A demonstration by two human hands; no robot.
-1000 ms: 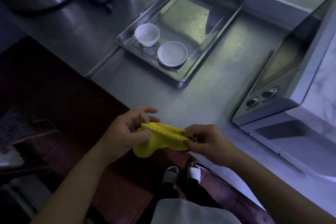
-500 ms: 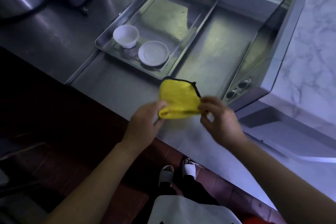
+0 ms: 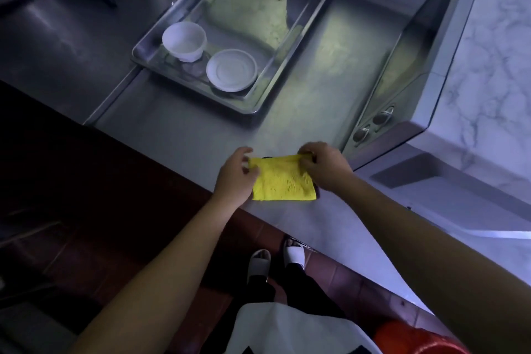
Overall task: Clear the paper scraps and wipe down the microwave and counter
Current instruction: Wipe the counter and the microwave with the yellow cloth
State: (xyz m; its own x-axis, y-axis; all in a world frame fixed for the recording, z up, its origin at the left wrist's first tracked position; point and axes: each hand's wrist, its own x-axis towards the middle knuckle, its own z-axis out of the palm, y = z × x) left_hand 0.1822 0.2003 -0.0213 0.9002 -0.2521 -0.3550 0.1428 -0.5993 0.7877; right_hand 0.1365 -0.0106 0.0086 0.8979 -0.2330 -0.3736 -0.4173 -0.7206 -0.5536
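The folded yellow cloth [image 3: 283, 182] is at the worktop's [image 3: 184, 135] front edge, near the microwave's [image 3: 402, 72] front corner; its long axis runs along that edge. The left hand [image 3: 234, 178] pinches its far left corner; the right hand [image 3: 324, 169] pinches its far right corner.

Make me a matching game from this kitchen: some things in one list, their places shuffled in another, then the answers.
Things:
1. yellow textured cloth
2. small white round bowl
3. flat white round dish
4. grey microwave with two knobs

Places:
A. near-left corner of the shiny steel tray
B. on the steel counter, right of the tray
C. pinched by left hand and right hand
D. in the tray, right of the bowl

Pairs: 1-C, 2-A, 3-D, 4-B.
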